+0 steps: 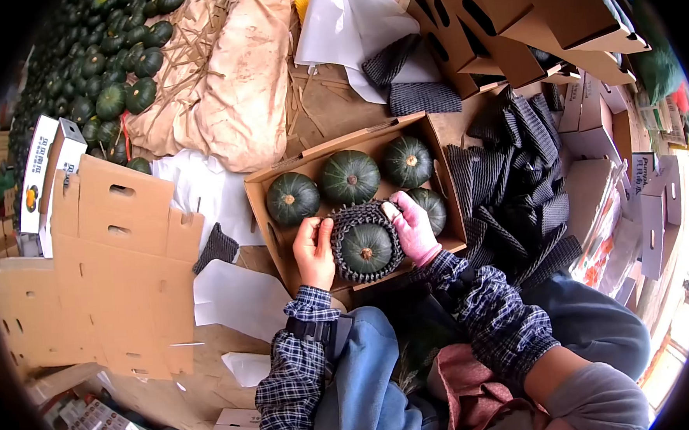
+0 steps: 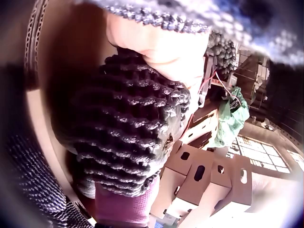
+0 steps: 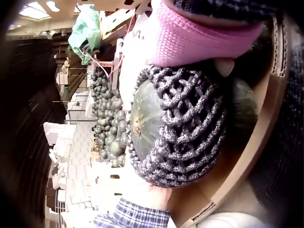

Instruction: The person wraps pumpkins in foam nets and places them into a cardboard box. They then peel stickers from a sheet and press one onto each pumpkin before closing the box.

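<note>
1. Far left, flat cardboard (image 1: 122, 281) lies at nine o'clock of the green squash (image 1: 366, 247) the person holds, twelve being straight away from them.
2. A big heap of squashes (image 1: 103, 72) sits at ten o'clock, with a crumpled tan cloth (image 1: 232, 73) at eleven.
3. The left hand (image 1: 314, 252) is at nine, touching close; its grip is partly closed, fingers and thumb curved against the side of the squash's dark netting (image 1: 369, 212).
4. That squash, stem bare, is at the six o'clock side of an open carton (image 1: 272, 254); I can't tell whether it touches the bottom. Four more squashes (image 1: 350, 176) lie inside, at ten, twelve, one and two.
5. The pink-gloved right hand (image 1: 415, 231) is just short of three, its grip curled on the netting's rim.
6. Loose black sleeves (image 1: 521, 174) are heaped at two; brown boxes (image 1: 506, 35) stand at one.
</note>
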`<state>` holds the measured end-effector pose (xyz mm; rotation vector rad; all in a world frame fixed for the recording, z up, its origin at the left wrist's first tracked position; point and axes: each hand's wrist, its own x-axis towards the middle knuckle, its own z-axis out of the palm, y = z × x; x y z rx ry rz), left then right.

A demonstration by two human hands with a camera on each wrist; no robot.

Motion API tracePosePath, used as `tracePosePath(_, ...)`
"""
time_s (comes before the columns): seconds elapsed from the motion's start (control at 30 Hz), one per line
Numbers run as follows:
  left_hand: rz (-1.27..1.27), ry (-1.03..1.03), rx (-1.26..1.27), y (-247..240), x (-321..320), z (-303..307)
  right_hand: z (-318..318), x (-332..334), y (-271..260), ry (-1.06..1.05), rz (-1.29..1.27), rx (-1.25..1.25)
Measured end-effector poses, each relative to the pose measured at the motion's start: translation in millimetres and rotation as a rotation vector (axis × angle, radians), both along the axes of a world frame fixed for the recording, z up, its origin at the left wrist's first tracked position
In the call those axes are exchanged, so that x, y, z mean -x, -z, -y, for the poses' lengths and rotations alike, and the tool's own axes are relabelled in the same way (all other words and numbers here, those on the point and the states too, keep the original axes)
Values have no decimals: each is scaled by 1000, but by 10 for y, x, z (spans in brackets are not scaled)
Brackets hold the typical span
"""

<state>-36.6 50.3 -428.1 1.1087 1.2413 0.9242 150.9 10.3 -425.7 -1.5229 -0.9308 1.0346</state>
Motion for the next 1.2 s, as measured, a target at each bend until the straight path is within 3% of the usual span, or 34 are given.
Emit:
tracePosePath(0.03, 128, -74, 88, 78, -9, -27, 32, 4, 27, 2, -24, 29)
tracePosePath(0.1, 365, -179, 364, 206, 1, -20, 40, 7, -99, -35, 198, 83)
tracePosePath(0.13, 353, -194, 365, 277, -6, -4, 30, 6, -122, 12, 287, 124)
tracePosePath(0.23, -178, -186, -81, 77, -71, -9, 12, 48, -237, 84, 656, 150)
tracePosePath(0.27, -401, -147, -227, 108, -17, -18, -1, 46, -259, 85, 612, 281)
tracePosePath(0.3, -402, -142, -227, 66, 2, 12, 0, 42, -270, 87, 568, 410)
tracePosePath(0.33, -425, -134, -107, -46, -3, 42, 92, 64, -25, 135, 543, 364)
tracePosePath(0.4, -384, -144, 9, -240, -29, 110, 191, 105, -191, 186, 397, 295)
tracePosePath(0.43, -207, -82, 94, -351, 7, 166, 255, 122, -347, 201, 356, 224)
tracePosePath(0.47, -382, 130, -207, -510, 17, 169, 317, 146, -575, 86, 252, 271)
tracePosePath(0.5, -550, 341, -509, -612, 35, 178, 385, 172, -688, -66, 432, 104)
tracePosePath(0.57, -520, 421, -444, -622, 99, 162, 432, 286, -837, -227, 621, 182)
tracePosePath(0.67, -504, 525, -377, -649, 133, 128, 412, 375, -816, -255, 833, 129)
tracePosePath(0.8, -544, 576, -393, -598, 145, 94, 356, 349, -728, -276, 866, 180)
tracePosePath(1.1, -454, 733, -405, -641, 205, -99, 276, 212, -721, -295, 548, 264)
tracePosePath(1.2, -612, 861, -455, -953, 293, -256, 329, 261, -728, -285, 175, 269)
